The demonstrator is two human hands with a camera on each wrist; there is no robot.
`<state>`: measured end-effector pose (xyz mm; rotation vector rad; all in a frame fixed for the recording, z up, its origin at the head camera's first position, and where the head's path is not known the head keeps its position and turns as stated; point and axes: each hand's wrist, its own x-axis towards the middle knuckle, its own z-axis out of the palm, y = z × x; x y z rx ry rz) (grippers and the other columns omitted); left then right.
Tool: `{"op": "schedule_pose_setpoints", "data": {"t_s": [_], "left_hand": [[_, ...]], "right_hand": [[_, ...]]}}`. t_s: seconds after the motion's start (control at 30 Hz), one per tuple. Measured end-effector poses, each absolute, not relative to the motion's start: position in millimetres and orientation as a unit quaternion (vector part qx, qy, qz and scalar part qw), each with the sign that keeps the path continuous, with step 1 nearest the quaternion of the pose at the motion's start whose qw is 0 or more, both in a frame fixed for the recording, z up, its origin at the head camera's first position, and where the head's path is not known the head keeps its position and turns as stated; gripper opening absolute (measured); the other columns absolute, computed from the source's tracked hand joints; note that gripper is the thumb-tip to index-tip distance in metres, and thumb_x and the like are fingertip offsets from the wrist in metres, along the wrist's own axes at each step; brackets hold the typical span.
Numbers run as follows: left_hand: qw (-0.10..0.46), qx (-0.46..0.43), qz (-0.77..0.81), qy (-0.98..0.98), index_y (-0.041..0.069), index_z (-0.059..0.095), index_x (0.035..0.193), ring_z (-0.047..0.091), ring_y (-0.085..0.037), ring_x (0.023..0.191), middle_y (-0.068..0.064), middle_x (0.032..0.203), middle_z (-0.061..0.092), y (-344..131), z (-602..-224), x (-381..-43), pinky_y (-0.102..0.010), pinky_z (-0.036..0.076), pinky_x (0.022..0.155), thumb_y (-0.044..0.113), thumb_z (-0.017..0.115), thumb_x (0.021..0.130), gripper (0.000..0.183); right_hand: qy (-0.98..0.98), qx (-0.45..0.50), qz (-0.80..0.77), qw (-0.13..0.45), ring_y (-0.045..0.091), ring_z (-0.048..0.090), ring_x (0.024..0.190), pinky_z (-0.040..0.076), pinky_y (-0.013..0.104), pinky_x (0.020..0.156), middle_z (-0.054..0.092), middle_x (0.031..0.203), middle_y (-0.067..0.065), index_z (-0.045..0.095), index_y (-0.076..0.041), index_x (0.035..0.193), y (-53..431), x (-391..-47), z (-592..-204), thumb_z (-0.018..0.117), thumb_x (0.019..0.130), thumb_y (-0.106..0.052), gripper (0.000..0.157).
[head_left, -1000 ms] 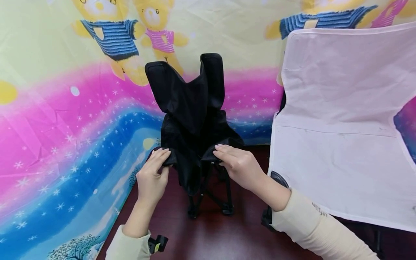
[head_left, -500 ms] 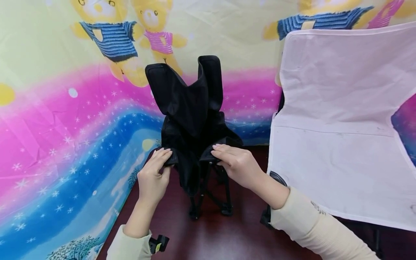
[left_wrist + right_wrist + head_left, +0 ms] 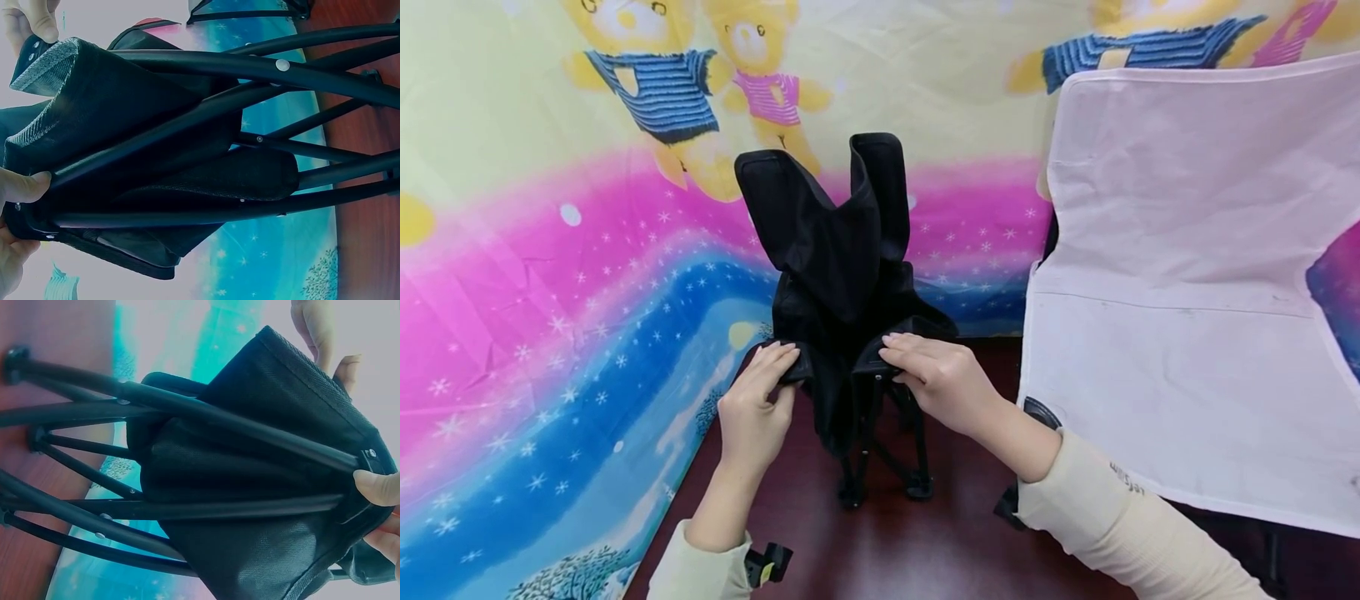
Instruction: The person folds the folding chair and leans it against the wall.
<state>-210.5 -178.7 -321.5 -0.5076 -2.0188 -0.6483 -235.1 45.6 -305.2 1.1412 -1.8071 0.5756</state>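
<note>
A black folding chair (image 3: 827, 250) stands partly folded in the middle of the head view, its fabric seat sagging between the front corners. My left hand (image 3: 756, 408) grips the left front corner of the seat, thumb below and fingers on top. The right front corner is pinched in my right hand (image 3: 947, 379) the same way. Crossed black tubes (image 3: 281, 65) run from the seat down to the floor in the left wrist view. In the right wrist view my right thumb (image 3: 378, 487) presses by the riveted corner, beside a leg tube (image 3: 250, 431).
A larger white fabric chair (image 3: 1172, 367) stands close on the right, beside my right forearm. Behind hangs a printed backdrop (image 3: 587, 225) with bears, which also runs along the left. The floor (image 3: 880, 550) is dark reddish and glossy.
My right hand has shifted slightly left with its seat corner, bringing the two front corners a little closer. The right backrest corner has tipped left and down. My left hand has barely moved.
</note>
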Motion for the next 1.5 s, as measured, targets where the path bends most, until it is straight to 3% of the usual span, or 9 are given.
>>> {"op": "schedule_pose_setpoints", "data": {"t_s": [0.43,1.03,1.5], "left_hand": [[0.461,-0.211,-0.275,-0.817,-0.001,0.067,0.094,0.054,-0.024,0.100,-0.012,0.098,0.062,-175.9,-320.2,-211.6,-0.028,0.035,0.092,-0.003,0.066,0.072,0.023],[0.469,-0.231,-0.288,-0.803,-0.001,0.067,0.092,0.056,-0.026,0.097,-0.011,0.096,0.063,-170.8,-318.0,-214.1,-0.038,0.039,0.088,-0.007,0.066,0.069,0.024],[0.479,-0.242,-0.292,-0.792,-0.001,0.068,0.091,0.056,-0.024,0.097,-0.010,0.095,0.064,-165.2,-317.8,-215.1,-0.033,0.037,0.092,-0.010,0.067,0.067,0.026]], "right_hand": [[-0.731,0.466,0.248,0.432,0.020,0.059,0.090,0.046,0.030,0.078,0.063,0.095,0.012,0.067,0.001,0.090,45.7,-236.6,-301.3,0.076,0.058,0.002,0.033],[-0.733,0.468,0.262,0.418,0.019,0.059,0.090,0.046,0.029,0.078,0.064,0.095,0.011,0.068,0.000,0.091,44.9,-238.8,-298.4,0.076,0.058,0.001,0.033],[-0.735,0.468,0.276,0.405,0.019,0.059,0.091,0.046,0.029,0.079,0.064,0.094,0.010,0.068,-0.001,0.090,44.4,-240.8,-297.7,0.076,0.059,-0.001,0.031]]}}
